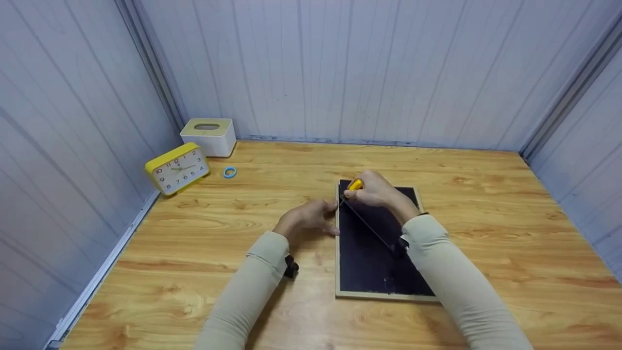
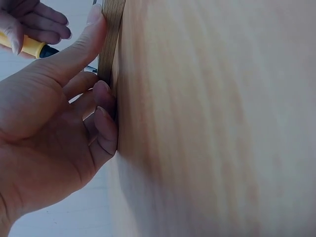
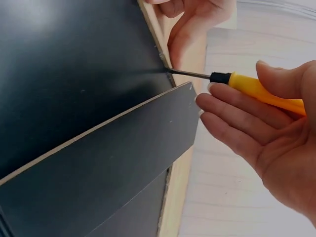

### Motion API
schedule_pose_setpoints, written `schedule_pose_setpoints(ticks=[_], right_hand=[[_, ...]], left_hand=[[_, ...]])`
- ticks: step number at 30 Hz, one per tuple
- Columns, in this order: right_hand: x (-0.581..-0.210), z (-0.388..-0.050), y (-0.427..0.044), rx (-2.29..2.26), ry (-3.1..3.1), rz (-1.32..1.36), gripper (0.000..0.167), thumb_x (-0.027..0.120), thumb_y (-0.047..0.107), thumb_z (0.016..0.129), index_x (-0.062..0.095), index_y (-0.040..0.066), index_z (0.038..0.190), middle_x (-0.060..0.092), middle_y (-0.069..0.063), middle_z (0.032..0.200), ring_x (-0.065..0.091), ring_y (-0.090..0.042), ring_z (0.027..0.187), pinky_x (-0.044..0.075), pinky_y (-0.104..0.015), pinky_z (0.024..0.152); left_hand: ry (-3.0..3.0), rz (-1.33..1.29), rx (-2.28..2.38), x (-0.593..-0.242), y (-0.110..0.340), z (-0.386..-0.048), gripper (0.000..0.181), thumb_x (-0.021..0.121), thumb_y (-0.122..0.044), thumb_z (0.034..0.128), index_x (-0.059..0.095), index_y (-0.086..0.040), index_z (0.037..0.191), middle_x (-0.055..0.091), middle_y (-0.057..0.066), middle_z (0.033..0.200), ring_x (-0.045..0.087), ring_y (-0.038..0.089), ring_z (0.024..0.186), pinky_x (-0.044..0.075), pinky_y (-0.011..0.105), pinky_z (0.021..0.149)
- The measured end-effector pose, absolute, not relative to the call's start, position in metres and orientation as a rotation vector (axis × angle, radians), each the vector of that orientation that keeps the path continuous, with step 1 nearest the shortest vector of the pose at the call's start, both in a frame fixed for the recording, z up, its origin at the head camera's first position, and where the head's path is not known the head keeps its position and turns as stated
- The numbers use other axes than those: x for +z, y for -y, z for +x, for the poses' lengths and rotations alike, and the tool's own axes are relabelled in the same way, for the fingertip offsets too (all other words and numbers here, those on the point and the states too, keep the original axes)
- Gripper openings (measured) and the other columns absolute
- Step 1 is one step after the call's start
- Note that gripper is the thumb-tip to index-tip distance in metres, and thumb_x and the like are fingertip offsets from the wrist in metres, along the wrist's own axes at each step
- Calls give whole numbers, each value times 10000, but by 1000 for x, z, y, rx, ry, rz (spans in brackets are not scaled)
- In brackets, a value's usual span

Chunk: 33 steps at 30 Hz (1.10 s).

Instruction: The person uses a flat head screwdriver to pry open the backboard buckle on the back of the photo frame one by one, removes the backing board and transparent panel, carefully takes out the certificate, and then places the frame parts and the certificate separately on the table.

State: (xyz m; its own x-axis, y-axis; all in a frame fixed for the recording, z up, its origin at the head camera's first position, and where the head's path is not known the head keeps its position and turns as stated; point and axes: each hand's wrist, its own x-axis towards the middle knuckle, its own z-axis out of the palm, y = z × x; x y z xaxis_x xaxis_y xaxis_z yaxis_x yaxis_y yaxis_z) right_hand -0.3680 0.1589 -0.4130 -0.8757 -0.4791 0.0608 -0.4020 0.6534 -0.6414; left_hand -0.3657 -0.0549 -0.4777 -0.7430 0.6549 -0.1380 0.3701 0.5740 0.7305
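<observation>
A picture frame point(image 1: 337, 262) lies back side up on the table, showing a black backing board point(image 1: 359, 262) inside a light wood rim. My left hand point(image 1: 311, 216) grips its left rim; in the left wrist view the thumb lies along the wood and the other fingers curl against the side. In my right hand point(image 1: 376, 189) is a screwdriver point(image 3: 247, 88) with a yellow handle and black collar. Its metal tip meets the inner edge of the rim, close to the left fingers. A black stand flap point(image 3: 113, 143) slants across the backing, beside the tip.
At the back left of the wooden table point(image 1: 233, 291) stand a yellow alarm clock point(image 1: 179, 169) and a white tissue box point(image 1: 209, 138). A small blue ring point(image 1: 230, 172) lies near them. Pale panel walls point(image 1: 320, 73) enclose the back and sides.
</observation>
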Motion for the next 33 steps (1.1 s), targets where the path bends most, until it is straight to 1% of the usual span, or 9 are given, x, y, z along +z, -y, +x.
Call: schedule_pose_setpoints(ticks=[8,10,15,16,20,23,26,29,33], right_hand=[[-397,-371,-138,-841,-2734,-882,241,672,73,895,557,79,684,418,55,539,355,-85,441,305,-235,447],[-394,-372,-133,-802,-2727,-904,314,668,69,896,501,104,632,386,60,529,326,-86,435,287,-240,445],[-392,-373,-127,-753,-2758,-922,434,673,58,883,424,123,534,336,66,486,279,-90,408,249,-242,429],[-393,-374,-126,-758,-2765,-917,429,676,58,884,438,123,533,347,66,484,291,-90,406,256,-242,427],[-396,-372,-124,-795,-2747,-920,355,682,80,902,507,106,595,396,62,510,340,-89,423,296,-241,442],[-401,-370,-131,-831,-2725,-906,333,682,98,919,534,82,622,392,55,516,336,-91,425,299,-248,440],[-408,-368,-149,-890,-2734,-886,222,685,84,909,662,24,696,464,31,541,370,-95,440,327,-248,448],[-418,-365,-171,-961,-2724,-845,124,697,67,889,764,-35,911,646,-38,683,479,-111,510,422,-247,503],[-431,-357,-196,-946,-2706,-731,221,724,73,879,759,-48,1060,740,-116,904,581,-149,639,503,-272,610]], left_hand=[[-2408,827,1006,-476,52,-364,835,845,-224,823,390,-29,1495,369,105,1540,265,191,1449,231,294,1168],[-2421,838,974,-476,52,-364,780,844,-234,826,463,-20,1472,459,101,1499,377,172,1381,306,279,1127],[-2455,856,919,-475,54,-365,696,845,-272,826,560,-31,1413,556,86,1391,497,153,1142,412,269,1002],[-2454,848,929,-475,55,-365,721,847,-269,825,534,-44,1434,526,76,1428,491,146,1156,409,273,1015],[-2459,802,937,-476,62,-363,794,852,-262,815,460,-68,1477,458,82,1488,456,151,1273,369,298,1083],[-2436,820,975,-478,63,-363,834,850,-243,817,406,-71,1501,387,104,1532,336,178,1415,284,309,1151],[-2405,861,1019,-478,61,-364,843,846,-226,823,392,-44,1510,366,122,1547,282,207,1454,223,312,1177],[-2403,846,1025,-477,58,-365,853,850,-220,817,388,-15,1505,369,128,1547,276,213,1459,197,299,1182],[-2408,794,1014,-479,57,-364,872,852,-223,814,366,7,1500,354,136,1547,264,222,1462,199,294,1179]])
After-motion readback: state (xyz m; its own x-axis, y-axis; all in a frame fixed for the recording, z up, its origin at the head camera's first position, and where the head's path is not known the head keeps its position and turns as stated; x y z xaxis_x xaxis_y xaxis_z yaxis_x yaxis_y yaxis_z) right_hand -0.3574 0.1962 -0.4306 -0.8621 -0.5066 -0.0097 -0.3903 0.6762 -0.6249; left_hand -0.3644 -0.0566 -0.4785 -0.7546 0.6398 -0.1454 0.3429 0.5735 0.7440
